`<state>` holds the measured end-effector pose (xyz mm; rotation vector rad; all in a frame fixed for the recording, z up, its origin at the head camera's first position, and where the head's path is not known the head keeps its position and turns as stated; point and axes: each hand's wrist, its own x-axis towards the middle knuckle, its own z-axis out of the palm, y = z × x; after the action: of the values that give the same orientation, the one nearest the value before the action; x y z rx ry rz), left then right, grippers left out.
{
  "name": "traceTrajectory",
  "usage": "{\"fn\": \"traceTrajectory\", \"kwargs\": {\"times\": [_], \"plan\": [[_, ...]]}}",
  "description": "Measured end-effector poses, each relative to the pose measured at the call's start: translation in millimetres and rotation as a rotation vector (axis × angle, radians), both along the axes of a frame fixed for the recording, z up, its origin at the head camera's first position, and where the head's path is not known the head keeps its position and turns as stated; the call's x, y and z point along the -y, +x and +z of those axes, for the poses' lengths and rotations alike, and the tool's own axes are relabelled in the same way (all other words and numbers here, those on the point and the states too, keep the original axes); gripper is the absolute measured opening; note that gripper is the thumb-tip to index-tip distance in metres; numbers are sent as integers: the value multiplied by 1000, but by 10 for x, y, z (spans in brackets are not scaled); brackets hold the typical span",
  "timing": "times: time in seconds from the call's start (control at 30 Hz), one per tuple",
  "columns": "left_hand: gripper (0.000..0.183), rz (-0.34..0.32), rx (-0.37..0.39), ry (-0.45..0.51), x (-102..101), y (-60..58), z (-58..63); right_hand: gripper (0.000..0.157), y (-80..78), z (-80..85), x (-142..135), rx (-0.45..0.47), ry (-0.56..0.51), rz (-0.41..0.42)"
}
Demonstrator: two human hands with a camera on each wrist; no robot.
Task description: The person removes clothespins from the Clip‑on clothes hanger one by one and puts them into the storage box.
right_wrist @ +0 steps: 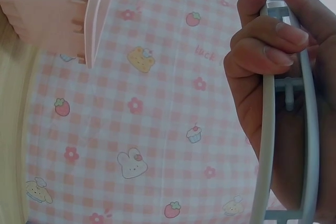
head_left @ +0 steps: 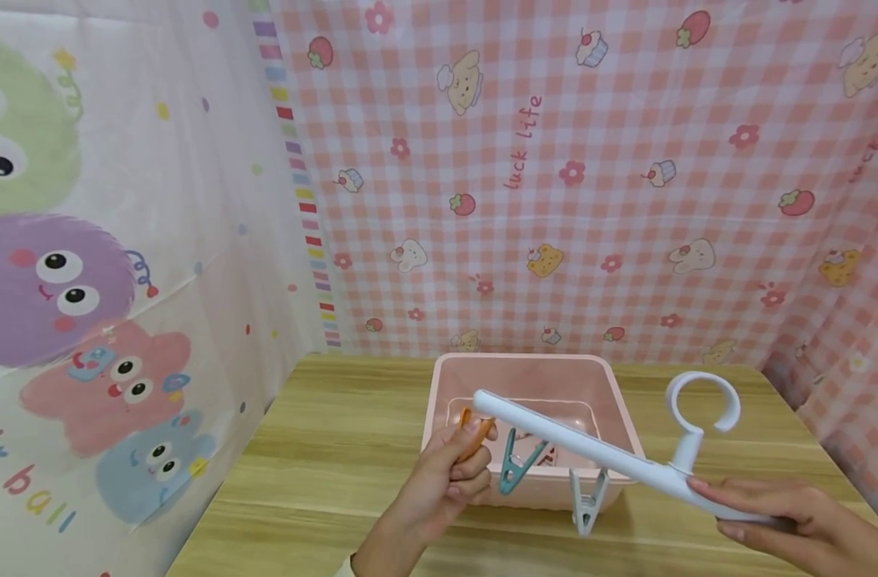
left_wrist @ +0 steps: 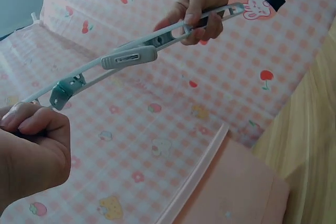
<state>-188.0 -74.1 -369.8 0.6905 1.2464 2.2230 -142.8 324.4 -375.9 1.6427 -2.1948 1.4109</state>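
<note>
A pale blue clip hanger [head_left: 590, 449] with an open ring hook [head_left: 702, 401] is held slanting in the air, its left end higher. My right hand [head_left: 792, 513] grips its right end; in the right wrist view, fingers [right_wrist: 262, 51] curl round the two-railed bar. My left hand [head_left: 439, 473] pinches an orange clip [head_left: 477, 449] at the left end; whether that clip bites the bar is hidden. From the bar hang a teal clip [head_left: 518, 465] and a grey clip [head_left: 586, 501]. Both also show in the left wrist view, between the hands.
Behind and below the hanger stands a pink plastic basin [head_left: 525, 373] on a wood-grain table [head_left: 338, 449]. Small clips lie inside it, partly hidden. A pink checked cloth [head_left: 554, 216] hangs behind the table, a white cartoon cloth [head_left: 215, 200] at the left.
</note>
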Motion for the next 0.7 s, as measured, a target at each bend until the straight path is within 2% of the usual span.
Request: {"fn": "traceTrajectory", "kwargs": {"times": [0.1, 0.2, 0.47, 0.57, 0.63, 0.7], "plan": [[22, -38, 24, 39, 6, 3, 9, 75, -8, 1, 3, -11, -10, -2], [21, -41, 31, 52, 7, 0, 8, 73, -23, 7, 16, -35, -22, 4], [22, 35, -22, 31, -9, -3, -1, 73, -34, 23, 38, -39, -10, 14], [22, 94, -43, 5, -18, -3, 3, 74, -34, 16, 34, -24, 2, 17], [21, 162, -66, -36, -26, -7, 8, 75, -26, 16, 31, -16, 14, 5], [21, 250, -123, -106, -34, -16, 14, 75, -21, 18, 35, -18, 20, -6]]}}
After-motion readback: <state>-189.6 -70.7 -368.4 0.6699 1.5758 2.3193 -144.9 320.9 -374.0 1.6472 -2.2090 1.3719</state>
